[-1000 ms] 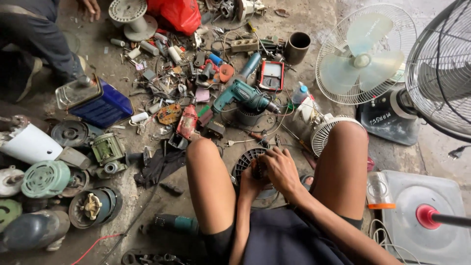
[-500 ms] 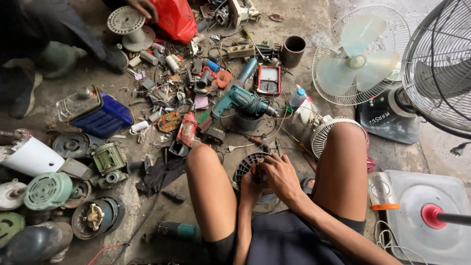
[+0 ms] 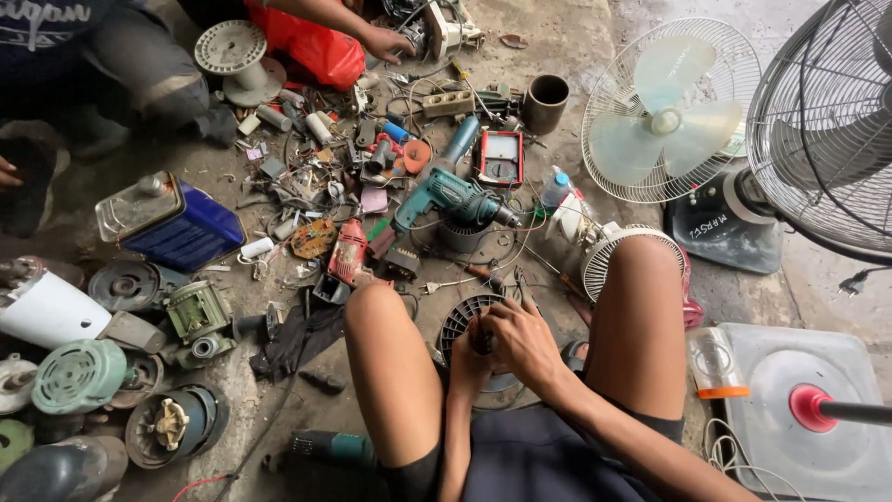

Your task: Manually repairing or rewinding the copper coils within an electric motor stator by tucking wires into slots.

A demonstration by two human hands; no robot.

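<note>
Black round grille point(image 3: 462, 321) under both hands point(image 3: 506, 344)

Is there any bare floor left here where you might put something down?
Bare concrete shows at the top, between the dark cup and the small white fan, and at left, between the blue can and the other person's leg. The middle around the teal drill is crowded, as is the motor pile at lower left.

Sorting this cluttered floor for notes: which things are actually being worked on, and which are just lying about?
In hand:
left hand
right hand
round vented fan housing

Lying about:
teal drill
blue can
red meter
white fan
green motor
</note>
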